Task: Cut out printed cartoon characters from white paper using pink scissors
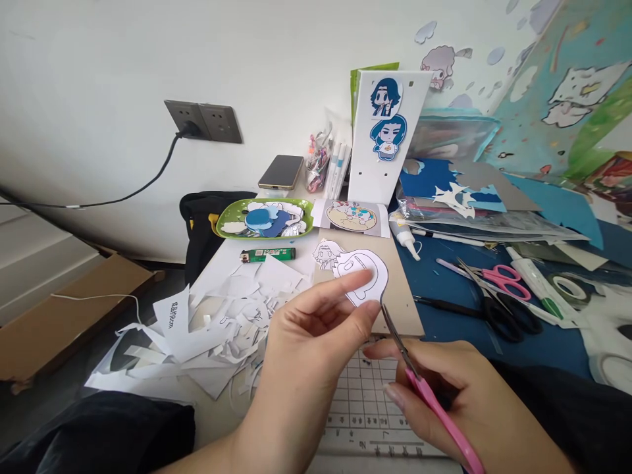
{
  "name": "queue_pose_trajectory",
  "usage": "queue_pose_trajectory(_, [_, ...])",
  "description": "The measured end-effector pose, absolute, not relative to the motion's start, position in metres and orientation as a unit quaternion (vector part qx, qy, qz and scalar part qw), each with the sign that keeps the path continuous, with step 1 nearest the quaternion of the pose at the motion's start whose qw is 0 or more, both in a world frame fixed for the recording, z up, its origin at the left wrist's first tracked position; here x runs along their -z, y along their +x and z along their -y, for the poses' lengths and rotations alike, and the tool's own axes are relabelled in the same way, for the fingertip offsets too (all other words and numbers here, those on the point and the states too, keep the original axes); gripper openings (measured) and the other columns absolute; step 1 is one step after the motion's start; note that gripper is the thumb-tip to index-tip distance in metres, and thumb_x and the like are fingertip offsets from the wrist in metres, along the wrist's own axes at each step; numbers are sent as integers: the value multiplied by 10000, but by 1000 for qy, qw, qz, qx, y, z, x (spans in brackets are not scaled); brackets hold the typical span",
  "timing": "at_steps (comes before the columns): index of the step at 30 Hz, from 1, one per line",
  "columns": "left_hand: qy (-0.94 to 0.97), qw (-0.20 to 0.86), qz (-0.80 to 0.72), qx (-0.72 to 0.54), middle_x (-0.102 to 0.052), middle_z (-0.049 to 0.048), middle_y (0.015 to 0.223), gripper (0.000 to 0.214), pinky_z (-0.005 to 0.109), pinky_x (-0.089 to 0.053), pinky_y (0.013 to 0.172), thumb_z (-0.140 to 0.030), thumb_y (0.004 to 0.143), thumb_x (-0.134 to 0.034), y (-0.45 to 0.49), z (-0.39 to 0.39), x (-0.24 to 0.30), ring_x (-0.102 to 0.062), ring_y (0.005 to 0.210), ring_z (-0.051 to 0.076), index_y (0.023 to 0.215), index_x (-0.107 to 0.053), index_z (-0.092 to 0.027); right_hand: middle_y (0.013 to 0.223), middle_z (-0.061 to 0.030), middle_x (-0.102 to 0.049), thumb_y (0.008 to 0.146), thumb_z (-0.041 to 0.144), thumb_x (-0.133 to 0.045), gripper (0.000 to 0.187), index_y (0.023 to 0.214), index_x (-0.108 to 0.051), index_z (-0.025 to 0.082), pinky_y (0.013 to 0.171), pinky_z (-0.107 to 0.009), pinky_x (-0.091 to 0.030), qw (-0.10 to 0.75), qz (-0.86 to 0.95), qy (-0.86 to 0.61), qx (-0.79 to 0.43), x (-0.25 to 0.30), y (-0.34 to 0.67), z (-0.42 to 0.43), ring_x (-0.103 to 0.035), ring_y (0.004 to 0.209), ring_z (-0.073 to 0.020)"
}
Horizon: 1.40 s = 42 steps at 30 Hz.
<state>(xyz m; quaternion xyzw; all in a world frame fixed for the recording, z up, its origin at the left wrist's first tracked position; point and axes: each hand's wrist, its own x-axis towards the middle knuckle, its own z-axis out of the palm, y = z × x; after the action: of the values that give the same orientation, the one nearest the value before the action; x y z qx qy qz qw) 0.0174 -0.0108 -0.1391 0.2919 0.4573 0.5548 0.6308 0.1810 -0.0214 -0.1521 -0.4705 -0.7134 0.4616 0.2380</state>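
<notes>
My left hand (pixel 309 339) pinches a white paper cutout (pixel 364 261) with a black line drawing between thumb and index finger. The pink-handled scissors (pixel 427 394) are in my right hand (pixel 457 378), their blades pointing up and away, with the tips at the cutout's lower right edge. From this angle I cannot tell whether the blades are parted. Behind the cutout lies a smaller drawn paper figure (pixel 324 254) on a beige board (pixel 407 309). Below my hands is a gridded board (pixel 353 395) with printed characters.
Paper scraps (pixel 232 336) are heaped at the left. Beyond them are a green lighter (pixel 269 255) and a green tray (pixel 222 227) of cut pieces. At the right lie black scissors (pixel 501 316), other pink scissors (pixel 506 280) and a glue bottle (pixel 405 238). A white stand (pixel 380 178) rises behind.
</notes>
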Motion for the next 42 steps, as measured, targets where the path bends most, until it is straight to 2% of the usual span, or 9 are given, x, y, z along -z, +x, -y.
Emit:
queue_pose_trajectory(7, [300, 637, -458, -542, -675, -38, 689, 195, 241, -462, 708, -261, 753, -799, 16, 11, 141, -634, 763, 136, 925, -794, -352, 545, 63, -402, 813, 242, -578, 256, 1006, -743, 211, 447, -205, -356, 230, 708, -482, -462, 154, 183, 23, -334, 472, -107])
queue_pose_trajectory(12, [298, 642, -453, -542, -625, -43, 652, 192, 284, -477, 758, -259, 756, -794, 16, 12, 141, -649, 808, 166, 923, -792, -356, 563, 67, -420, 823, 223, -583, 248, 1020, -733, 241, 447, -201, -331, 223, 717, -466, -468, 155, 184, 22, -319, 483, -104])
queue_pose_trajectory(24, [282, 634, -457, -556, -694, -29, 674, 195, 265, -488, 723, -228, 739, -806, 17, 16, 141, -663, 767, 157, 904, -800, -331, 602, 32, -516, 817, 221, -551, 287, 1039, -731, 194, 476, -212, -396, 197, 724, -478, -456, 156, 181, 21, -406, 507, -119])
queue_pose_trajectory(34, [290, 634, -456, -553, -681, -36, 660, 181, 247, -490, 714, -218, 739, -799, 17, 13, 141, -658, 771, 150, 874, -801, -339, 601, 52, -566, 820, 190, -583, 238, 999, -733, 237, 492, -192, -411, 213, 741, -469, -431, 157, 184, 21, -422, 496, -105])
queue_pose_trajectory(42, [289, 631, -460, -554, -669, -42, 662, 186, 259, -481, 755, -219, 734, -804, 17, 14, 142, -652, 805, 152, 868, -799, -348, 586, 46, -527, 811, 182, -559, 198, 929, -712, 224, 485, -204, -417, 200, 740, -479, -428, 158, 183, 19, -428, 503, -119])
